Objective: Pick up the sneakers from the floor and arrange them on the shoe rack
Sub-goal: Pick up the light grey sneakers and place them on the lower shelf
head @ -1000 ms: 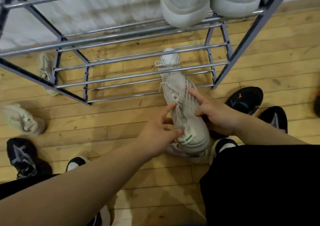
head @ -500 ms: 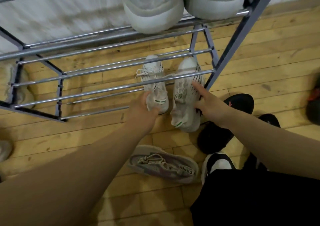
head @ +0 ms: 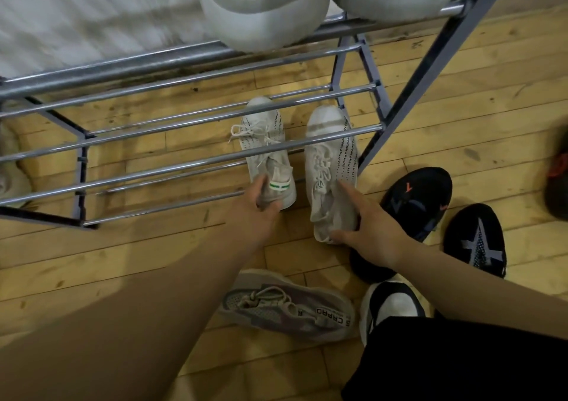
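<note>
A second ago both of your hands were bunched on one white sneaker near the front of the shoe rack (head: 430,73). Now the pair lies side by side low in the rack at its right end, toes pointing far, under the chrome bars. Your left hand (head: 258,213) has its fingers curled round the heel collar of the left white sneaker (head: 264,142), which looks to be fully in. Your right hand (head: 373,234) grasps the heel of the right white sneaker (head: 330,161), thumb under the heel and index finger laid along its side. That heel juts out past the near bar, so this one probably wants a last push before you let go. Whether both soles rest squarely on the lowest bars I cannot tell. The placing step for this pair is nearly done, and the grey sneakers (head: 264,16) are already up on the tier above. There is plenty left, though: a mauve-grey sneaker (head: 285,308) lies on the floor (head: 123,262) just near your arms, and black sneakers (head: 421,201) wait to the right.
</note>
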